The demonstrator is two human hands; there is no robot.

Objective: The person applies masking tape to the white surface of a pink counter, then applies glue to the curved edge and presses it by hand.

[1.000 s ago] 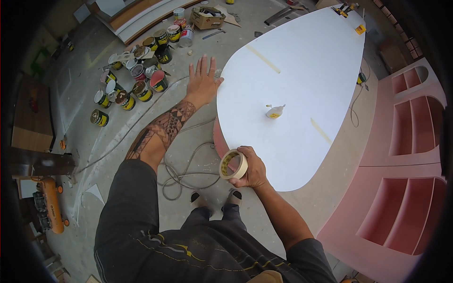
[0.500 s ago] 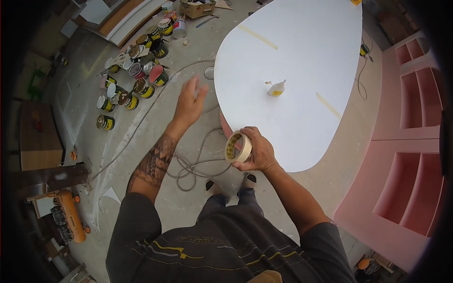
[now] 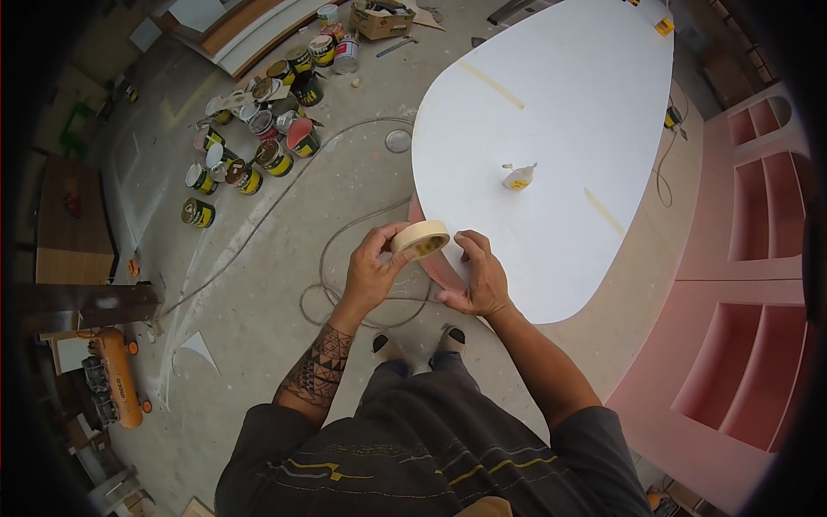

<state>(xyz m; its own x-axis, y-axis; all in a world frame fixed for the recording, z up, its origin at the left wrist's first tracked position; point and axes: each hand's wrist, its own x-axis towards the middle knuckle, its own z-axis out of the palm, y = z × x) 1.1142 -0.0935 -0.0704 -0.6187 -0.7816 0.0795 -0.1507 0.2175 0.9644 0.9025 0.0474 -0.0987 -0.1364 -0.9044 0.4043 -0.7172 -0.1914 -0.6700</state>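
A roll of masking tape (image 3: 422,239) is gripped at its left side by my left hand (image 3: 374,269), thumb below and fingers behind. Just right of the roll, my right hand (image 3: 482,277) has its thumb and fingers apart, with nothing visible between them. Both hands are at the near left edge of a large white rounded tabletop (image 3: 551,258). A small white bottle with a yellow label (image 3: 519,177) stands on that top. Two pale tape strips lie stuck on it, one at the far left (image 3: 493,84) and one at the right (image 3: 605,213).
Several paint cans (image 3: 274,158) crowd the floor at the left. A hose (image 3: 323,276) loops over the concrete near my feet. Pink shelving (image 3: 655,362) stands along the right side. An orange air compressor (image 3: 119,379) sits at the lower left, and a cardboard box (image 3: 379,22) at the back.
The tape roll has passed from my right hand to my left, which came down and right to take it. My right hand has let go. The view has shifted slightly.
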